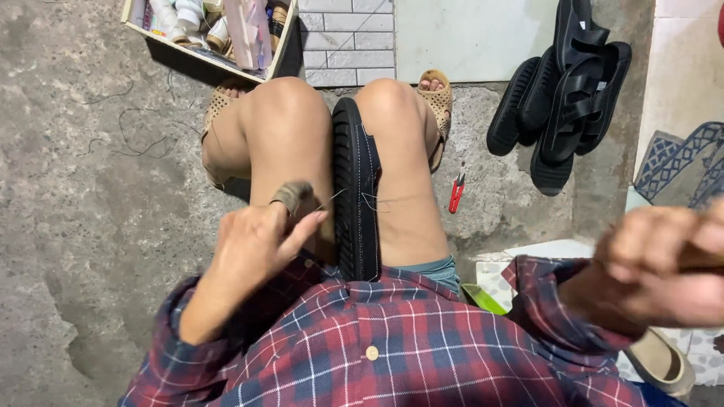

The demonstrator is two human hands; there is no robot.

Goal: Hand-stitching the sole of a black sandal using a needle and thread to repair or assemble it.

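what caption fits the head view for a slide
Seated person clamps a black shoe between the knees, left hand by a thread, right hand raised aside.

The rough grey concrete floor [90, 211] carried a shallow white open box [280, 53] of bottles and small containers at its far edge, with loose dark threads [139, 143] lying just in front of it. A small red thread snipper [456, 192] lay on the concrete near the person's tan perforated sandal [440, 98]. A pile of black rubber strapped sandals [569, 98] lay further right, beside a blue-and-white patterned mat [682, 162].
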